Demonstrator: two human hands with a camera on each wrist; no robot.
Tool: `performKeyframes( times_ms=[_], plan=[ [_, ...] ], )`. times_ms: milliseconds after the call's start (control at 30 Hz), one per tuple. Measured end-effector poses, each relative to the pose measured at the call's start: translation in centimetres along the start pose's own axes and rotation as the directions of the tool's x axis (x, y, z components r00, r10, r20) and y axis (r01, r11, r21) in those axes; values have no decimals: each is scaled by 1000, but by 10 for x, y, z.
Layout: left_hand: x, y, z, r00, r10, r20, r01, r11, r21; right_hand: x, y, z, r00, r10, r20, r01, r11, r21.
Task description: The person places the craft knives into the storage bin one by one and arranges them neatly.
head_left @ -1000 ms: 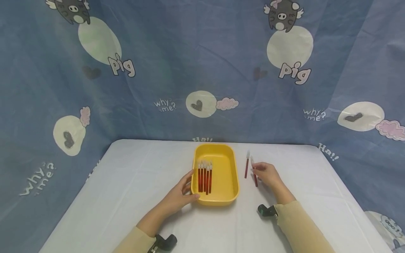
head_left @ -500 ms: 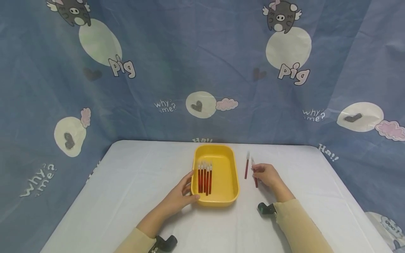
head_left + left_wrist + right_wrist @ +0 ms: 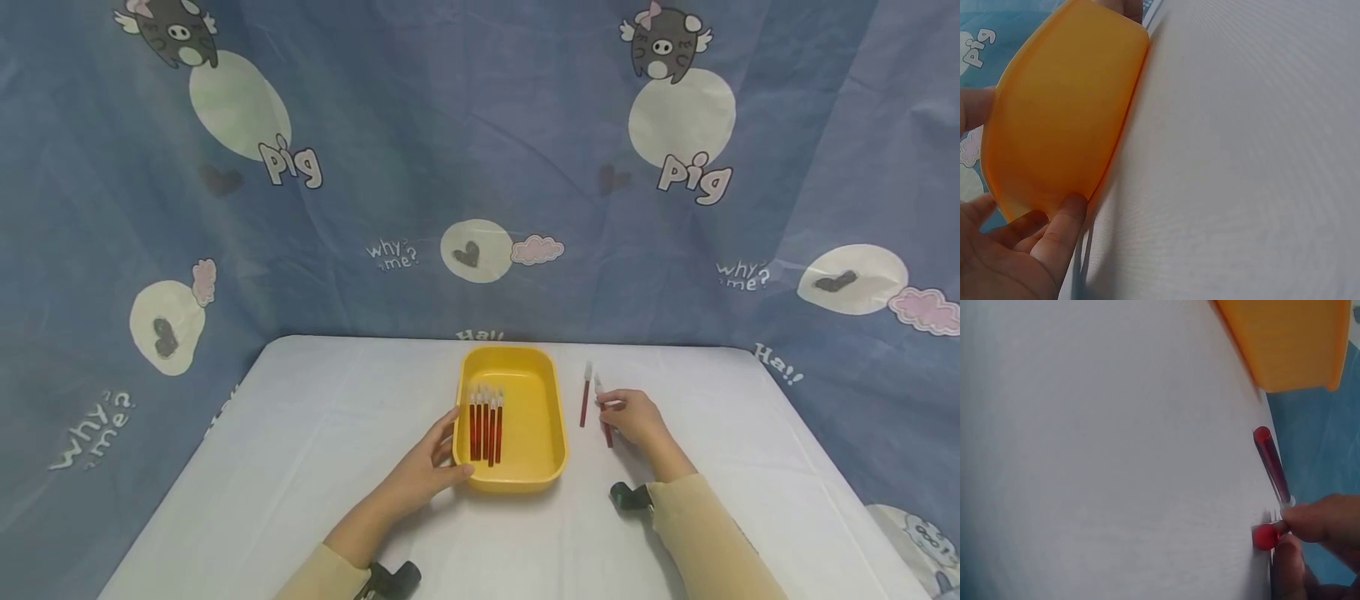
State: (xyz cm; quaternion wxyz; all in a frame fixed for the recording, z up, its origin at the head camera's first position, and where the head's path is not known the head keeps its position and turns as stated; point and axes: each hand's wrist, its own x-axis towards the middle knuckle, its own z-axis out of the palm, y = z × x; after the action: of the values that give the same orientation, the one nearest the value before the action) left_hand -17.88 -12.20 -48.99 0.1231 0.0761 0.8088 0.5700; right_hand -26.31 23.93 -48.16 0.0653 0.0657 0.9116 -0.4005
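Observation:
My left hand (image 3: 420,471) holds a yellow tray (image 3: 534,417) at its near left corner. The thumb lies on the near rim; the fingers rest against the left wall, seen in the left wrist view against the tray's outer side (image 3: 1066,112). Several slim red pen-like sticks (image 3: 485,429) with whitish tips lie side by side in the tray's left half. To the right of the tray, my right hand (image 3: 636,417) pinches a similar red stick (image 3: 1266,537) between thumb and fingers. Another red stick (image 3: 585,402) lies on the table just left of that hand.
A white cloth covers the table (image 3: 322,417). Behind it hangs a blue printed curtain (image 3: 420,150). Dark wrist cameras sit near the left sleeve (image 3: 322,575) and the right sleeve (image 3: 708,533).
Everything sits slightly lower in the head view. Both hands keep their places at the tray and the pinched red stick, with only a tiny shift of the right fingers.

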Motion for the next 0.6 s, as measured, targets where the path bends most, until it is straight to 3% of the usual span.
performKeyframes(
  times_ms=[367,600],
  plan=[
    [1,-4,0,1000,-1,8,1,1000,5,0,8,0,1000,-24,-3,24,999,43],
    [1,-3,0,1000,4,5,-4,1000,11,-6,11,-3,1000,-26,9,25,990,139]
  ],
)
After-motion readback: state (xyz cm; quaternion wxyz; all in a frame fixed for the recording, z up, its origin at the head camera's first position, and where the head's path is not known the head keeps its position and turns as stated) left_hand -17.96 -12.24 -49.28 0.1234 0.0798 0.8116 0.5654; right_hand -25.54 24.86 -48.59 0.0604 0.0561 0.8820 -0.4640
